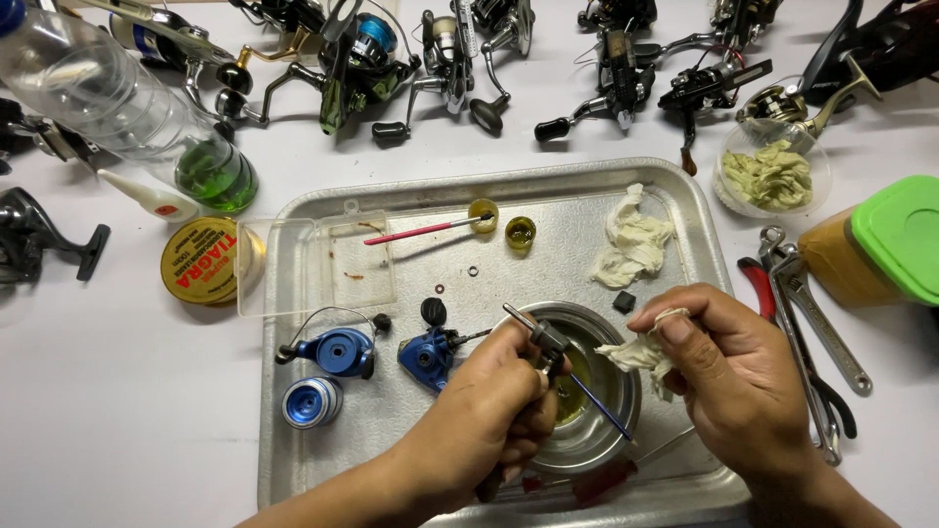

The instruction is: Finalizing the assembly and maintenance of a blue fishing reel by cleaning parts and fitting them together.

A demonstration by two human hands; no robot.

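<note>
Left hand pinched on a small metal reel part above the steel bowl on the tray — right hand closed on a cloth wad, just beside. Best wiped with part held steady — drips kept over bowl.

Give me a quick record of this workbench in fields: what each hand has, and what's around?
Left hand: holds a small metal reel part over a round metal bowl
Right hand: pinches a wad of cloth
Surface: metal tray on a white table
On tray: blue reel body, blue spool, red brush
Beyond tray: fishing reels, wrench, green-lidded container
</note>
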